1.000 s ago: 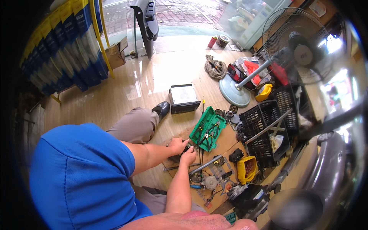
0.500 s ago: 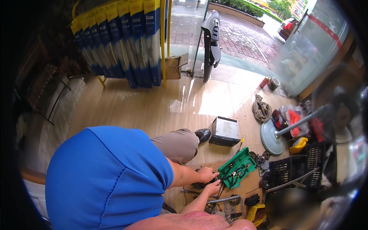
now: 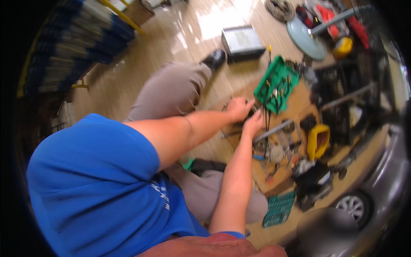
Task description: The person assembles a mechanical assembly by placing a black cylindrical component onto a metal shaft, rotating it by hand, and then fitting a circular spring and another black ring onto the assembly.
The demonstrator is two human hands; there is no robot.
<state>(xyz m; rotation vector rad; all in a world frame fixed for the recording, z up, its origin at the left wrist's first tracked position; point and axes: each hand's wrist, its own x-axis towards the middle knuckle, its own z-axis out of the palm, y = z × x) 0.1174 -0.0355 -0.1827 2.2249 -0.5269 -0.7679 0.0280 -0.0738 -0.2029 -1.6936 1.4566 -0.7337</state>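
Close together over a cardboard sheet (image 3: 305, 105), both hands work at a small dark part between them. My left hand (image 3: 238, 110) has its fingers bent in around that part from the left. On the near side, the fingers of my right hand (image 3: 254, 123) are drawn together against it. Blur and the fingers hide what the part is. Just beyond the hands lies an open green case (image 3: 279, 65) with black cables or tools inside. Dark cable-like strands hang over its near edge beside my right hand. A grey metal tube (image 3: 280, 127) lies right of that hand.
Past the green case sits a grey metal box (image 3: 244, 41). Loose parts and a yellow container (image 3: 317, 143) lie to the right, near a black crate (image 3: 337, 88). A round fan base (image 3: 302, 39) stands far right, a dark green tool tray (image 3: 279, 209) near right.
The view has swung down and to the right, bringing the tool tray and a car wheel into sight. Both hands stay together beside the green case.
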